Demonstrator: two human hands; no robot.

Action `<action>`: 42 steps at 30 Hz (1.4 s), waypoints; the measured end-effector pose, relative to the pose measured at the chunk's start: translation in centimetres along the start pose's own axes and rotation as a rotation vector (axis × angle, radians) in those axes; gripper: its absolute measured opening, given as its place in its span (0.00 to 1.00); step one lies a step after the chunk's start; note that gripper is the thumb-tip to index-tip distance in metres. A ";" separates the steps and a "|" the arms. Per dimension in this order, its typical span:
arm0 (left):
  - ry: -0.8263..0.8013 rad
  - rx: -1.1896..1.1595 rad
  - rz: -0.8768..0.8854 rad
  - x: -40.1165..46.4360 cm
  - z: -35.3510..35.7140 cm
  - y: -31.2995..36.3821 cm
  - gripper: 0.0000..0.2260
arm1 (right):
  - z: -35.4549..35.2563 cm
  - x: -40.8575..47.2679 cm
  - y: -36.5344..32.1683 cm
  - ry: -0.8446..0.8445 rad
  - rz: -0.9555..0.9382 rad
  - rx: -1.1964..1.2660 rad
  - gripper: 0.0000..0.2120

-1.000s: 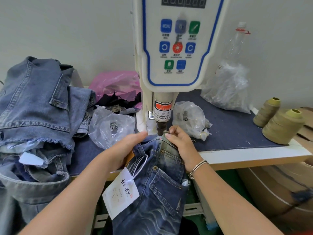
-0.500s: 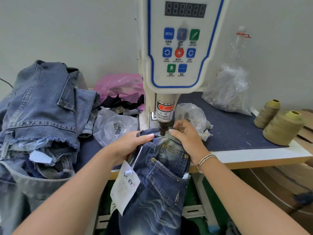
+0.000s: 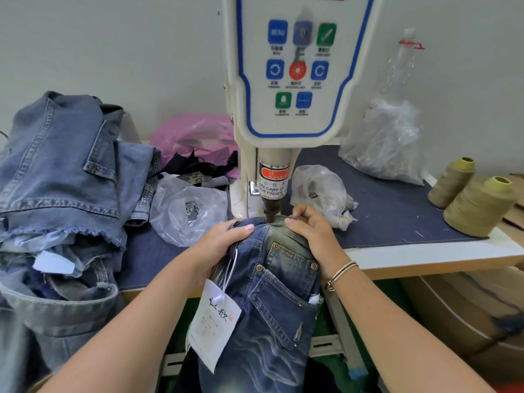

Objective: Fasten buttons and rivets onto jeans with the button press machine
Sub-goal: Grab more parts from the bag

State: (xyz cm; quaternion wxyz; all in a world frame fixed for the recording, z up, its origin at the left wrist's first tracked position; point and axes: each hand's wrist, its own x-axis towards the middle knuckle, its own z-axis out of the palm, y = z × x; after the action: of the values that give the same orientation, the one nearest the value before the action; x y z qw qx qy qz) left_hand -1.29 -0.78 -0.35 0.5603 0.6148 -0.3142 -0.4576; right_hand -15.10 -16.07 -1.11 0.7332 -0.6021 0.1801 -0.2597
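Observation:
Dark blue jeans (image 3: 283,302) hang over the table's front edge, their waistband pushed under the button press machine (image 3: 292,80). The machine's dark punch tip (image 3: 269,212) stands just above the waistband, and a small red light dot shows on the denim below it. My left hand (image 3: 218,245) grips the waistband on the left of the punch, thumb on top. My right hand (image 3: 312,236) grips it on the right, fingers curled over the fabric. Rivets sit at the pocket corners. A white paper tag (image 3: 212,321) dangles from the jeans on a string.
A heap of lighter jeans (image 3: 62,180) fills the left side. Clear plastic bags (image 3: 187,211) with metal parts lie either side of the machine's column; a pink bag (image 3: 192,134) is behind. Two olive thread cones (image 3: 476,205) stand at the right on the blue-covered table (image 3: 397,211).
Both hands have pushed the waistband further in under the punch and the jeans have risen with them. The view has shifted a little.

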 end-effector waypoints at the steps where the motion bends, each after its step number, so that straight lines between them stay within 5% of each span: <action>1: -0.005 0.000 -0.003 0.1 -0.1 0.0 0.18 | 0.0 0.0 -0.1 -0.008 0.019 0.060 0.11; 13: 0.003 -0.066 0.066 0.3 0.1 -0.1 0.15 | -0.2 0.1 -0.1 -0.071 0.071 0.266 0.07; 21: -0.110 0.225 -0.013 -0.4 -0.3 2.3 0.14 | 0.5 -0.5 -1.0 -0.090 -0.010 -0.158 0.15; 28: -0.024 -0.132 0.009 -3.0 -1.4 1.5 0.10 | 0.3 -6.9 -1.1 -0.131 -0.446 -0.794 0.02; 30: -0.047 -0.205 0.022 -3.4 -1.0 1.6 0.09 | 0.5 -8.6 0.0 -0.158 -0.434 -0.909 0.09; 34: -0.041 -0.324 -0.035 -4.4 -0.8 1.4 0.20 | 1.8 -9.7 0.5 -0.111 -0.404 -0.917 0.15; 38: 0.010 -0.380 -0.065 -5.1 -1.0 1.4 0.08 | 3.2 -9.4 0.1 -0.058 -0.402 -0.802 0.12; 42: 0.086 -0.351 -0.044 -6.0 -1.2 0.8 0.18 | 4.1 -9.0 -0.2 -0.083 -0.531 -0.923 0.08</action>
State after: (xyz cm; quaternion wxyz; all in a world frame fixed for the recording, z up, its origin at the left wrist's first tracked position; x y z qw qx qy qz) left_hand -2.37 4.94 1.63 0.6618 0.5334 -0.1919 -0.4906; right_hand -19.99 -7.46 -0.51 0.3077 -0.8966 0.0877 -0.3061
